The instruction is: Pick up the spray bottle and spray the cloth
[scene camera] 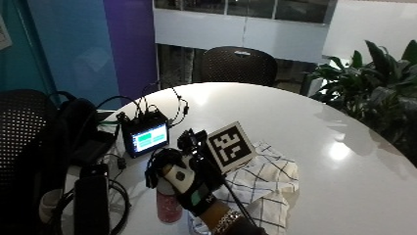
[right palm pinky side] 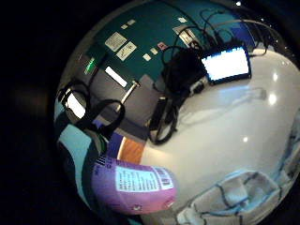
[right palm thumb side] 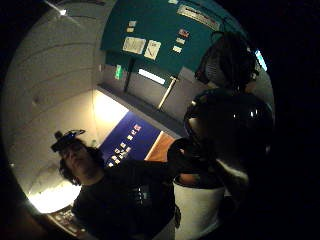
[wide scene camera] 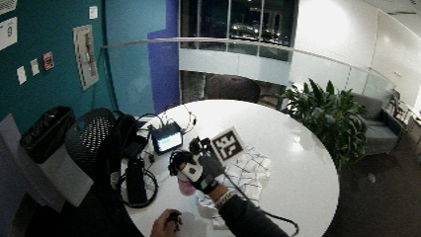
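**Gloved hand over pink bottle**

Black-gloved right hand (scene camera: 189, 183) hovers at the near edge of the round white counter (scene camera: 338, 147), directly above the pink plastic spray bottle (scene camera: 169, 206) with a white printed label. Whether its fingers grasp the bottle cannot be told. To the right lies the white checked cloth (scene camera: 267, 181). Further left, a small lit monitor (scene camera: 148, 137) sits before teal and purple walls.

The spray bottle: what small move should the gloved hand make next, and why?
Probably turn the nozzle toward the checked cloth and press the trigger. The gloved right hand appears to hold the pink spray bottle upright at the cloth's edge on the white table. The nozzle is hidden, so its aim is uncertain.
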Available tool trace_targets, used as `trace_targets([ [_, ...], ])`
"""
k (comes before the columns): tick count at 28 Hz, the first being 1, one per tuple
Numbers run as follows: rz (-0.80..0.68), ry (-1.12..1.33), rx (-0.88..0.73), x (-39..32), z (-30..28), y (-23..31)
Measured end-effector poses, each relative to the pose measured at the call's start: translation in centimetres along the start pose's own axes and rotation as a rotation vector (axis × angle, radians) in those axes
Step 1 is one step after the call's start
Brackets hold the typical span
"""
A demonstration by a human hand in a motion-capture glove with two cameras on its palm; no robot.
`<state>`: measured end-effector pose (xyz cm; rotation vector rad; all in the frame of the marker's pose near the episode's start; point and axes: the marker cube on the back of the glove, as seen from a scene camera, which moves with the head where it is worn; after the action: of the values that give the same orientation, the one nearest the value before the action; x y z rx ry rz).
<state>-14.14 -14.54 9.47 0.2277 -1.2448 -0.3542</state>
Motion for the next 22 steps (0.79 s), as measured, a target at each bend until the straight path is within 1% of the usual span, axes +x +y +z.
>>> trace_targets([
  [3, 0.051, -0.003, -0.004, 0.6, 1.0, 0.4],
  [7, 0.073, 0.013, 0.002, 0.6, 1.3, 0.7],
  [15, -0.019, 0.066, 0.008, -1.2, 0.0, -0.1],
  [22, -0.061, 0.113, -0.013, -2.1, -1.1, -1.3],
])
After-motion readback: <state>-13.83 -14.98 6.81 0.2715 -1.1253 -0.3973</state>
